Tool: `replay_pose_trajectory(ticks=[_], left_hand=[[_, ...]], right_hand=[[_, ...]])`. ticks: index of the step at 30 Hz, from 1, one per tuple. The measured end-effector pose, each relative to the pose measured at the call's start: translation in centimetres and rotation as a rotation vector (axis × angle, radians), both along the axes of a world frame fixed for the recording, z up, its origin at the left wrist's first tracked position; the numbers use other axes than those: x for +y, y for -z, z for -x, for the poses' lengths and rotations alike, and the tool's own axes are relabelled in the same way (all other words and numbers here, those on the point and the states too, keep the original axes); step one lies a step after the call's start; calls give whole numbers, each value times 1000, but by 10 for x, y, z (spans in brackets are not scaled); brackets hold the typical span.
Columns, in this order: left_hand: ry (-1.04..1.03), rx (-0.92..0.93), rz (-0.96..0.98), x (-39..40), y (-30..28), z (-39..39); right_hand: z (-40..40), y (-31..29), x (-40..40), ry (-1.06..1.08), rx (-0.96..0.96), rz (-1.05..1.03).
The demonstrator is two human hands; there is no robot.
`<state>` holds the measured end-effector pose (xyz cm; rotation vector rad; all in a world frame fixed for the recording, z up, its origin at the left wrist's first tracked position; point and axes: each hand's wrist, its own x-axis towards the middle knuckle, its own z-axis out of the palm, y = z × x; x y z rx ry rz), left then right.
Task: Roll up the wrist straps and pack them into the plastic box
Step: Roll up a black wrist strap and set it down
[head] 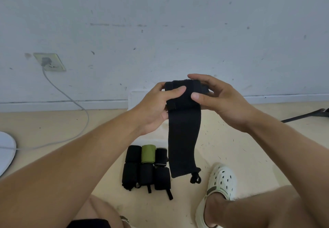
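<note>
I hold a black wrist strap [184,135] up in front of me, its top end partly rolled and the rest hanging down, with a small loop at the bottom. My left hand [156,106] grips the left side of the roll, thumb across its front. My right hand [217,99] grips the right side, thumb on the front and fingers over the top. Below on the floor lie several rolled straps [146,169] in two rows, all black except one green roll [148,154]. A white plastic box [132,98] stands by the wall, mostly hidden behind my hands.
A grey cable [74,101] runs from a wall socket [49,62] across the floor to a white round object [6,149] at the left edge. My foot in a white clog [219,183] rests at lower right. A dark rod [306,114] lies at far right.
</note>
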<state>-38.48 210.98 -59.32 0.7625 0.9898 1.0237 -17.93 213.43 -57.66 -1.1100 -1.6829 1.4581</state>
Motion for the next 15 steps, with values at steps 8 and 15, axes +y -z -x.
replay_pose_trajectory(ticks=[8,15], left_hand=[[34,44,-43,-3,0,1],[25,60,-28,0,3,1]], right_hand=[[-4,6,2,-46,35,98],[-5,3,2,-31,-97,-68]])
